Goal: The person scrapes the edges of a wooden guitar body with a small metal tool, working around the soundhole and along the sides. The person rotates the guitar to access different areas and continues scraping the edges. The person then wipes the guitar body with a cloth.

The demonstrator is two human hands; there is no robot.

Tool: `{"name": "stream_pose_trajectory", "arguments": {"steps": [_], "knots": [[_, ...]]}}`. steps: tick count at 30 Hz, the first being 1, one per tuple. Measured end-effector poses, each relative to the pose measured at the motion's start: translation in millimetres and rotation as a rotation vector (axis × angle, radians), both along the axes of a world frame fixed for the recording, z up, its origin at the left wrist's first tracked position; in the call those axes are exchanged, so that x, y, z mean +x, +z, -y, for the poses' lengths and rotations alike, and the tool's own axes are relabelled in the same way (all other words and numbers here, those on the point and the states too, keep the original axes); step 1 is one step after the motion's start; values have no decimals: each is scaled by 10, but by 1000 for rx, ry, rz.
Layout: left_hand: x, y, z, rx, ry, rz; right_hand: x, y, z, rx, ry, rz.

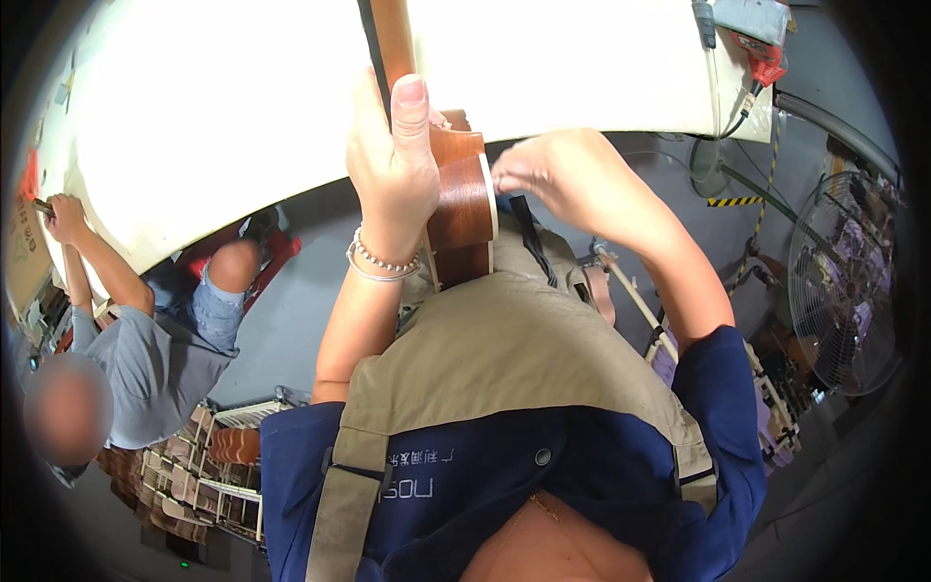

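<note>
A small brown wooden ukulele [460,209] with pale edging stands on its side against my apron, its neck [393,39] pointing away from me over the bench. My left hand [396,160] is wrapped round it where neck and body meet, thumb up along the neck. To the right, my right hand [558,175] is bent at the wrist, its fingers beside the pale edge of the body. Those fingers are smeared by motion, and whether they touch the wood does not show. The lower end of the body lies against the apron [514,339].
Ahead stretches a brightly lit white bench top [242,97]. A boxy device with a red part [766,68] and cables sits at its far right corner. A large fan [844,281] stands right. On the left, a person in grey [165,359] works at the bench, near racks [218,466] of wooden parts.
</note>
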State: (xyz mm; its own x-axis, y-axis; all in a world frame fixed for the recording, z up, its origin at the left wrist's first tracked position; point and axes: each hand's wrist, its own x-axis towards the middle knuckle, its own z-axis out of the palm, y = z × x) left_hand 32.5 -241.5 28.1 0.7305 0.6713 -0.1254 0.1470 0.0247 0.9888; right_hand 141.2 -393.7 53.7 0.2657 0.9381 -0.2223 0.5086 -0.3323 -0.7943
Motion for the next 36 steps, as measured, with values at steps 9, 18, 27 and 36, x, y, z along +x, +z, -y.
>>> {"name": "stream_pose_trajectory", "arguments": {"steps": [9,18,27,36], "knots": [[19,-51,7,11,46,51,98,78,-142,-161,86,151],[16,-67,15,57,42,40,13,69,-37,-96,65,127],[32,-45,7,90,29,-10,104,-97,-72,-44,2,-40],[240,-123,-251,156,69,-188,-166,27,434,121,11,149]]}}
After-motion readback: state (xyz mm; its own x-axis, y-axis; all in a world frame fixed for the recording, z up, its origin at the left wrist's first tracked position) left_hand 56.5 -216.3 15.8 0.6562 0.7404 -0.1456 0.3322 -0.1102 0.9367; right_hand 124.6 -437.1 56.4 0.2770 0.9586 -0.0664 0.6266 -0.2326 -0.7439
